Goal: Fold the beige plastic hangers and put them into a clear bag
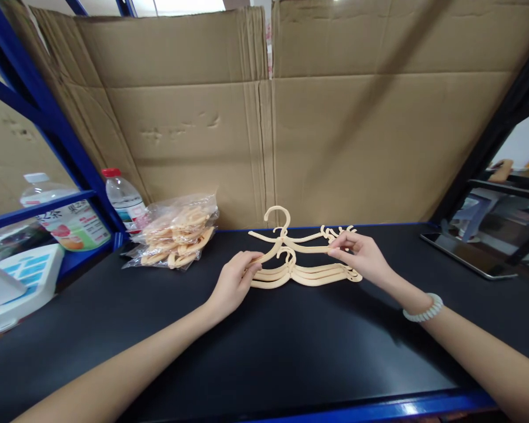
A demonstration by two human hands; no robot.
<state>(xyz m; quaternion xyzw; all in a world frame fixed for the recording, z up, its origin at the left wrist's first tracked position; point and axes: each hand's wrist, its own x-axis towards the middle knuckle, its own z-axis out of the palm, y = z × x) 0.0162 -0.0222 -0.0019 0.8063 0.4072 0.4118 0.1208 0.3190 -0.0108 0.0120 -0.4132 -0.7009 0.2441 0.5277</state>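
Black bench [264, 352]: at twelve o'clock, left hand [233, 283] and right hand [362, 256] each pinch an end of the hangers [306, 273].

To your left sit a bagged bundle of hangers [176, 233], two bottles [124, 200], and a tablet [467, 254] far right.

Hangers [304, 273] are lying mid-table [291, 352], the left hand [233, 282] and right hand [364, 255] gripping their ends. A bag [176, 232] is sitting to their left, a bottle [124, 200] behind it, a tablet [467, 255] lying far right, cardboard [335, 117] standing behind.
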